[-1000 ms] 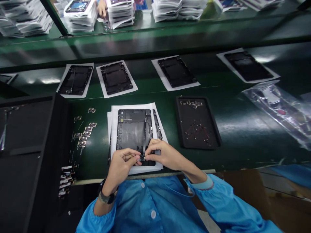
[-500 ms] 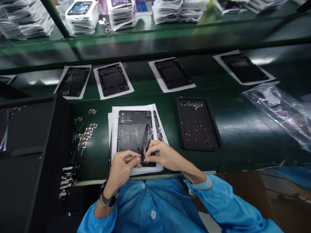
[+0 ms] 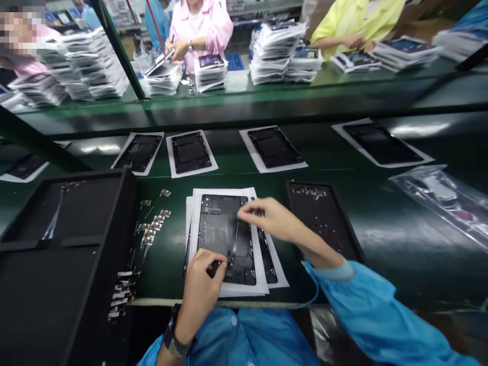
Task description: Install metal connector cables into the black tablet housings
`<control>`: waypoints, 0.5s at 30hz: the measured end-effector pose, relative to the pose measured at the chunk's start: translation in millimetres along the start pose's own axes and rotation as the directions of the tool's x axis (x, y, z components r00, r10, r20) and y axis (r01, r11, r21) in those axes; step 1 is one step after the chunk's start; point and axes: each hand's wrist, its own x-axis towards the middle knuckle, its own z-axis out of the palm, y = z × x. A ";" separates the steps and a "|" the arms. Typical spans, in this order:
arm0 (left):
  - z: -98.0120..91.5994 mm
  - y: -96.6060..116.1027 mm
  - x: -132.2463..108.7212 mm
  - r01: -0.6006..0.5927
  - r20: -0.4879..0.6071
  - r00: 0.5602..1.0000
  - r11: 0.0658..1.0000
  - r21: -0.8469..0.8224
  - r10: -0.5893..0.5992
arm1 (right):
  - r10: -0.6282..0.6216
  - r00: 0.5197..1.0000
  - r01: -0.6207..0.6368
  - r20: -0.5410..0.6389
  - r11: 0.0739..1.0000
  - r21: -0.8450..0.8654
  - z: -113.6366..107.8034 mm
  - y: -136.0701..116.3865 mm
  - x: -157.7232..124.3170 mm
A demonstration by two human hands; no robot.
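A black tablet housing (image 3: 217, 231) lies on white paper sheets in front of me, over a second housing (image 3: 267, 259) that sticks out on the right. A narrow ribbon cable (image 3: 235, 236) runs lengthwise over the upper housing. At the cable's lower end, my left hand (image 3: 202, 277) has thumb and forefinger pinched together, seemingly on the cable. Above the cable's upper end is my right hand (image 3: 270, 218), its fingertips pressed together. Whatever those right fingertips hold is too small to make out.
Small circuit boards (image 3: 154, 229) lie left of the housing, beside a black box (image 3: 118, 218). A black tray (image 3: 324, 218) with small parts stands to the right, near a clear plastic bag (image 3: 446, 195). More housings (image 3: 272, 147) lie behind. Co-workers stand beyond stacked sheets (image 3: 274, 56).
My right hand has left the cable's lower end and moved up to its upper end. My left hand stays near the lower end. The camera view has tilted up, showing co-workers.
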 end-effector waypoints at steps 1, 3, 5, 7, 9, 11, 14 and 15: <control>-0.9 -0.2 -0.6 -0.066 -0.019 0.998 0.997 0.049 0.067 | 0.030 0.998 -0.032 -0.050 0.998 -0.052 -5.6 -1.6 24.0; -4.7 -2.1 0.6 -0.143 -0.033 0.988 0.983 0.115 0.148 | 0.223 0.960 -0.248 -0.172 0.958 -0.142 -10.4 -3.3 78.0; -12.8 -5.8 8.1 -0.148 -0.058 0.985 0.973 0.176 0.161 | 0.306 0.917 -0.354 -0.255 0.920 -0.168 -7.9 -3.6 131.7; -25.1 -10.7 24.7 -0.093 -0.133 0.983 0.968 0.232 0.127 | 0.379 0.872 -0.442 -0.311 0.881 -0.167 -0.2 -3.7 176.7; -39.4 -15.9 50.2 0.026 -0.205 0.978 0.966 0.256 0.028 | 0.446 0.827 -0.517 -0.342 0.842 -0.154 9.9 -4.6 209.1; -52.1 -20.7 80.5 0.139 -0.215 0.973 0.960 0.243 -0.087 | 0.503 0.789 -0.576 -0.353 0.806 -0.138 19.8 -5.9 230.1; -61.2 -25.6 123.5 0.208 -0.159 0.972 0.952 0.223 -0.175 | 0.565 0.748 -0.632 -0.348 0.766 -0.117 30.9 -7.0 248.0; -61.3 -26.3 135.2 0.218 -0.154 0.970 0.949 0.227 -0.186 | 0.580 0.738 -0.645 -0.345 0.756 -0.110 33.4 -7.1 252.1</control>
